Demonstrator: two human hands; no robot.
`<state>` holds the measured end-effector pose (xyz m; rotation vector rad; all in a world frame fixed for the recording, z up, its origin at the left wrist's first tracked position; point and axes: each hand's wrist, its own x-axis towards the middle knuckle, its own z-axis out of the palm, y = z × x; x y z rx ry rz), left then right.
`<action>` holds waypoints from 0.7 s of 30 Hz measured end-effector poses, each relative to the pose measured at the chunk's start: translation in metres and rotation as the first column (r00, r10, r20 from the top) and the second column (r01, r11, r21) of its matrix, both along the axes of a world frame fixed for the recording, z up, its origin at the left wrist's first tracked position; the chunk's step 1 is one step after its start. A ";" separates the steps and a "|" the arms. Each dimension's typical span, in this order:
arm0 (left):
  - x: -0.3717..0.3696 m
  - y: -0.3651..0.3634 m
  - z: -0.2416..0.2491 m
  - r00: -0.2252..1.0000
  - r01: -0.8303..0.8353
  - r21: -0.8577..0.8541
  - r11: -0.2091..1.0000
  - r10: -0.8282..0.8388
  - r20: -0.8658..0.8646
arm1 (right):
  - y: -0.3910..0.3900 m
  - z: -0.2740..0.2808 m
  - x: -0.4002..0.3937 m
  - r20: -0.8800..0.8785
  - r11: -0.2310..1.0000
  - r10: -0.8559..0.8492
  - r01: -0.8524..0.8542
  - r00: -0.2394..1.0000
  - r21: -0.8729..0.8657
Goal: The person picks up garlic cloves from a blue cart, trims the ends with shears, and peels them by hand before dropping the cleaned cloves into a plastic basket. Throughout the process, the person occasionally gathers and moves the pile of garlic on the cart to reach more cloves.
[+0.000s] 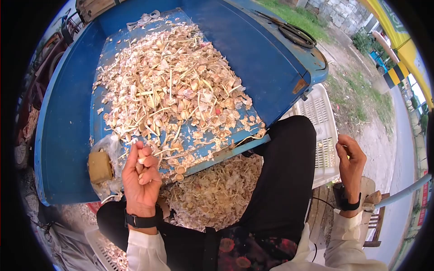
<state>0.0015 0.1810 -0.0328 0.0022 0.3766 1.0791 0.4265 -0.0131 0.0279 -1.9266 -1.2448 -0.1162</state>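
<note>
A large heap of garlic cloves, skins and dry stems (pixel 167 86) lies on the blue cart bed (pixel 239 49). My left hand (pixel 142 176), palm up at the heap's near edge, has its fingers curled around some garlic cloves (pixel 140 163). Beside it on the left, a yellowish block (pixel 100 167) rests on a clear plastic bag (pixel 108 145). My right hand (pixel 350 158) is at the right, over the edge of a white plastic crate (pixel 318 113), its fingers bent and close together; whether they hold anything is too small to tell.
Below the cart's edge, between my legs, lies a pile of husks (pixel 217 189). Another white crate (pixel 101 248) with garlic stands at lower left. A wooden stool (pixel 325 221) is at lower right. A black cable coil (pixel 296 35) hangs on the cart's right side.
</note>
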 end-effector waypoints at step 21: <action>0.029 -0.020 -0.039 0.954 0.093 0.078 0.993 -0.067 -0.291 | 0.229 -0.092 -0.115 -0.934 0.828 0.301 -0.539 0.195 0.154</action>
